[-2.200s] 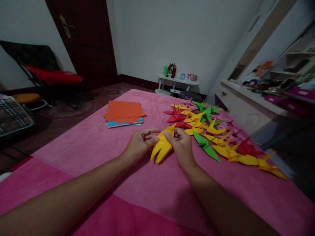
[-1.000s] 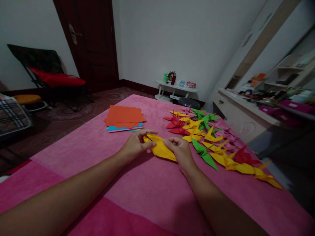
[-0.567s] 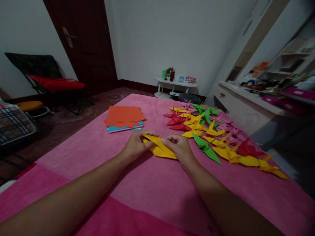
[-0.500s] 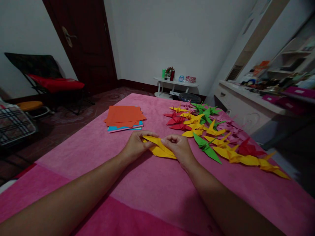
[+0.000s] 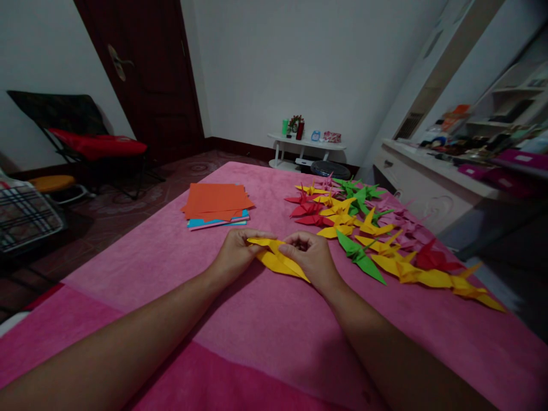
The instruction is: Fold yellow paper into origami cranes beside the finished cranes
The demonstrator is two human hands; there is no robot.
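Note:
A folded piece of yellow origami paper (image 5: pixel 280 264) is held between my two hands, just above the pink-covered table (image 5: pixel 257 331). My left hand (image 5: pixel 240 251) pinches its left end, with the thumb on the near side and the fingers behind. At the upper right part my right hand (image 5: pixel 310 257) pinches a fold between thumb and curled fingers. The lower flap spreads toward me and to the right, under the right hand. Some fingertips are hidden behind the paper.
Square orange paper sheets (image 5: pixel 218 198) lie stacked at the back left, over blue and pink ones. Several folded paper cranes cover the right side; a green crane (image 5: pixel 361 258) is closest to my right hand. Beyond the table stand a dresser (image 5: pixel 422 182) and a low white shelf (image 5: pixel 308 142).
The yellow paper's lower flap has swung slightly down and to the right. My hands keep their grip, with the right one shifted a little.

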